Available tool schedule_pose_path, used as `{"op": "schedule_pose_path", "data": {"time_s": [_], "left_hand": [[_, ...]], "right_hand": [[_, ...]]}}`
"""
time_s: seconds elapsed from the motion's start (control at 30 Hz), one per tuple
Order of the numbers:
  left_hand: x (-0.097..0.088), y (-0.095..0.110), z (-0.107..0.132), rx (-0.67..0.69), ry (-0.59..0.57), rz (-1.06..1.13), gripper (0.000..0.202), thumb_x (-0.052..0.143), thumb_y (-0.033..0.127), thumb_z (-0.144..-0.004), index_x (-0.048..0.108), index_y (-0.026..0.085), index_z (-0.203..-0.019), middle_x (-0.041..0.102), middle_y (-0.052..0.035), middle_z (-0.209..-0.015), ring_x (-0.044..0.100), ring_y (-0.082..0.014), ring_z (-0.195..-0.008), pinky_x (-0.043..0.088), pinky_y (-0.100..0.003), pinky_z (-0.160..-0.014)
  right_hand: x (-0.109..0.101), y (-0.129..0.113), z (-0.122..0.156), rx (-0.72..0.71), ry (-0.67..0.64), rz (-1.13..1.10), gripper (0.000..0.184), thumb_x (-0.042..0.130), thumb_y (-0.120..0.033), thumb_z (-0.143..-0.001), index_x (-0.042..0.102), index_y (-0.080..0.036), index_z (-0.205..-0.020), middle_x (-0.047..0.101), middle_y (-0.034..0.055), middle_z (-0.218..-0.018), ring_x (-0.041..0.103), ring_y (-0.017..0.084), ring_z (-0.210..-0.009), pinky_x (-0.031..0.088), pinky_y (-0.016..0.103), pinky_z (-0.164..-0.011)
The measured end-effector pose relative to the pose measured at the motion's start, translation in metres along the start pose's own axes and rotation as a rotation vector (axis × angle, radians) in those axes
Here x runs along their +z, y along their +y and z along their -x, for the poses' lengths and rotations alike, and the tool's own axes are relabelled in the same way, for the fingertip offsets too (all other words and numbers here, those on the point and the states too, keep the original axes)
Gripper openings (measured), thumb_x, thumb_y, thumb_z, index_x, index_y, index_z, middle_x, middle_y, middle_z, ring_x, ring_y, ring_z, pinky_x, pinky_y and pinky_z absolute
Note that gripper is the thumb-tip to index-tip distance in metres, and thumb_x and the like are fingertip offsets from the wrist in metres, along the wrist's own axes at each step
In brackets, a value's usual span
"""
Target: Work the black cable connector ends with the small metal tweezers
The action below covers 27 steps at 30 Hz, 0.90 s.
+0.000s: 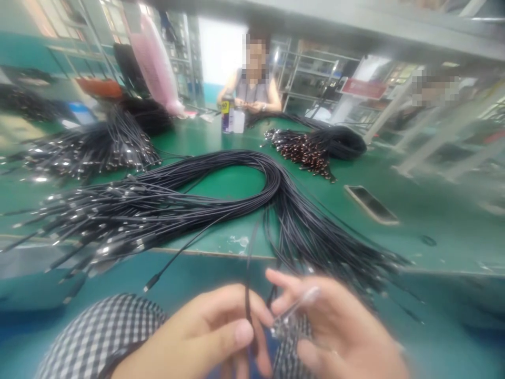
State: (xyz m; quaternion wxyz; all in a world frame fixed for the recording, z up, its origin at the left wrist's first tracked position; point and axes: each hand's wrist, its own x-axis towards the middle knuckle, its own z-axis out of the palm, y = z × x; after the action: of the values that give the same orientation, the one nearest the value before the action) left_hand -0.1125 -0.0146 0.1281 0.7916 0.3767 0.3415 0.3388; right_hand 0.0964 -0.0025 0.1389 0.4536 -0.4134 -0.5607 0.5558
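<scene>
My left hand (205,331) is close to my lap, its fingers curled around a thin black cable (248,300). My right hand (335,329) pinches a small clear plastic piece (298,308) between its fingers, near the same cable. The blur hides the exact shape of the piece. Just beyond my hands, a large looped bundle of black cables (205,197) lies on the green workbench (453,237), its metal-tipped ends spread left and its loose ends hanging over the front edge. Checked cloth (98,337) covers my lap.
A bundle of black cables (90,152) lies at the back left. Another bundle with copper-coloured ends (311,150) lies at the back right, near a phone (371,204). A co-worker (254,89) sits across the bench behind a spray can (226,113) and a white bottle (239,121).
</scene>
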Motion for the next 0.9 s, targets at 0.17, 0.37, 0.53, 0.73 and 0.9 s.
{"op": "schedule_pose_path", "data": {"time_s": [0.17,0.37,0.53,0.73,0.9], "left_hand": [[0.0,-0.001,-0.005,0.11,0.266,-0.01,0.02,0.072,0.031,-0.081,0.071,0.016,-0.093,0.071,-0.003,-0.069,0.068,-0.0128,-0.054,0.053,-0.02,-0.051],[0.002,0.0,-0.001,0.141,0.512,-0.192,0.007,0.071,0.021,-0.078,0.072,0.016,-0.083,0.074,-0.0023,-0.063,0.069,-0.0142,-0.056,0.055,-0.02,-0.055],[0.005,-0.005,0.004,0.152,0.581,-0.36,0.009,0.071,0.024,-0.078,0.068,0.019,-0.071,0.07,0.0014,-0.054,0.066,-0.0134,-0.053,0.052,-0.019,-0.056],[0.004,-0.008,0.003,0.176,0.596,-0.442,0.013,0.071,0.03,-0.078,0.07,0.022,-0.069,0.07,0.002,-0.058,0.067,-0.0144,-0.055,0.052,-0.019,-0.055],[0.001,-0.012,-0.002,0.193,0.6,-0.526,0.02,0.07,0.038,-0.079,0.069,0.023,-0.067,0.069,0.0016,-0.058,0.068,-0.0151,-0.056,0.052,-0.018,-0.054]], "right_hand": [[0.008,0.007,-0.003,-0.035,0.046,-0.203,0.023,0.075,-0.031,-0.08,0.069,-0.028,-0.102,0.075,0.0077,-0.103,0.07,0.024,-0.102,0.058,0.031,-0.087],[0.034,0.014,-0.011,-0.074,0.144,-0.404,0.025,0.071,-0.018,-0.084,0.065,-0.027,-0.106,0.074,0.0043,-0.104,0.069,0.019,-0.102,0.056,0.028,-0.091],[0.053,0.022,-0.014,-0.033,0.076,-0.437,0.026,0.07,-0.018,-0.085,0.064,-0.028,-0.108,0.074,0.0052,-0.106,0.069,0.019,-0.102,0.057,0.029,-0.089],[0.057,0.025,-0.013,-0.011,0.089,-0.518,0.024,0.072,-0.015,-0.083,0.066,-0.027,-0.103,0.076,0.0042,-0.101,0.072,0.018,-0.094,0.059,0.026,-0.083],[0.056,0.029,-0.014,-0.031,0.11,-0.522,0.026,0.072,-0.013,-0.082,0.067,-0.027,-0.103,0.076,0.0043,-0.099,0.073,0.018,-0.092,0.06,0.026,-0.081]]}}
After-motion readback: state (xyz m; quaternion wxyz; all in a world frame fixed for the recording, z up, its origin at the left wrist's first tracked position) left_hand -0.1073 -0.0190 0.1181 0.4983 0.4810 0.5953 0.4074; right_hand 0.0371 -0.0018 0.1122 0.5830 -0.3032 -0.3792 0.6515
